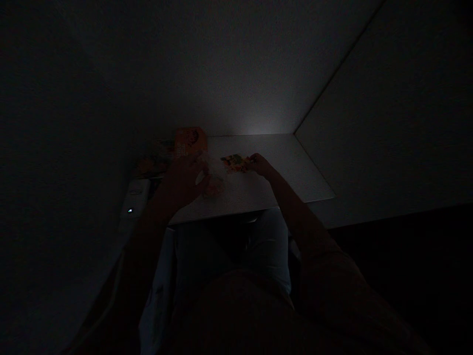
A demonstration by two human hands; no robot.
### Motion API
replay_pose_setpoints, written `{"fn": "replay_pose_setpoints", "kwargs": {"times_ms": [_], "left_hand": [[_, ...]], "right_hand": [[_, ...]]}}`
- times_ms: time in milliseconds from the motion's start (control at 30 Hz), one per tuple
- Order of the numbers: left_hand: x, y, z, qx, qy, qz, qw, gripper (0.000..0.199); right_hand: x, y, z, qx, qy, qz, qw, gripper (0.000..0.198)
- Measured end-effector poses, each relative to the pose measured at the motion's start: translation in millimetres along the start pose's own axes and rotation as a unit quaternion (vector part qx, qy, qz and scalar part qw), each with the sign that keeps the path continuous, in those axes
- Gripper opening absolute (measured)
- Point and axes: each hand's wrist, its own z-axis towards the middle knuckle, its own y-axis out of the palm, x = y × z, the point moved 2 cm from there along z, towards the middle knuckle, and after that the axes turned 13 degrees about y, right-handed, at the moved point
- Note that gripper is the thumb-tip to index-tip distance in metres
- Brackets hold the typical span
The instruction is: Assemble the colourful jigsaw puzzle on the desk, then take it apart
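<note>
The scene is very dark. My left hand rests on a white table with fingers spread, beside a pale, dim patch that may be a clear bag of small pieces. My right hand touches the right edge of a small colourful cluster of joined puzzle pieces lying flat on the table. An orange box stands just behind my left hand. Whether either hand holds anything is too dark to tell.
A white device with a small lit dot lies at the table's left end. Colourful printed sheets lie left of the box. Walls close in behind and to the right. My lap in light trousers is below the table edge.
</note>
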Motion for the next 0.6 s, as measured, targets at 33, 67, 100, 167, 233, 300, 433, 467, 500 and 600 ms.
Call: {"fn": "replay_pose_setpoints", "kwargs": {"times_ms": [33, 67, 100, 167, 233, 300, 433, 467, 500, 600], "left_hand": [[0, 0, 0, 0.001, 0.0, -0.004, 1.0, 0.018], [0, 0, 0, 0.002, 0.0, -0.007, 1.0, 0.018], [-1, 0, 0, 0.004, 0.0, -0.008, 1.0, 0.018], [-1, 0, 0, 0.004, 0.002, -0.007, 1.0, 0.02], [-1, 0, 0, 0.003, 0.003, -0.006, 1.0, 0.02], [-1, 1, -1, 0.005, 0.002, -0.001, 1.0, 0.02], [-1, 0, -5, 0.007, 0.005, 0.012, 1.0, 0.02], [-1, -1, -6, 0.002, 0.002, 0.013, 1.0, 0.02], [-1, -1, -6, -0.004, -0.002, 0.013, 1.0, 0.02], [-2, -3, -5, -0.023, -0.013, 0.008, 1.0, 0.02]], "right_hand": [[-1, -3, 0, 0.001, 0.001, 0.004, 1.0, 0.049], [-2, -5, 1, 0.003, 0.004, 0.006, 1.0, 0.047], [-3, -6, 2, 0.005, 0.008, 0.006, 1.0, 0.045], [-7, -6, 4, 0.007, 0.01, 0.002, 1.0, 0.038], [-11, -1, 7, 0.011, 0.015, -0.014, 1.0, 0.033], [-15, 7, 9, 0.022, 0.031, -0.047, 0.998, 0.037], [-17, 25, 12, 0.073, 0.08, -0.135, 0.985, 0.064], [-17, 29, 13, 0.084, 0.091, -0.153, 0.98, 0.073], [-16, 33, 13, 0.09, 0.1, -0.168, 0.977, 0.082], [-16, 41, 17, 0.075, 0.098, -0.188, 0.974, 0.105]]}}
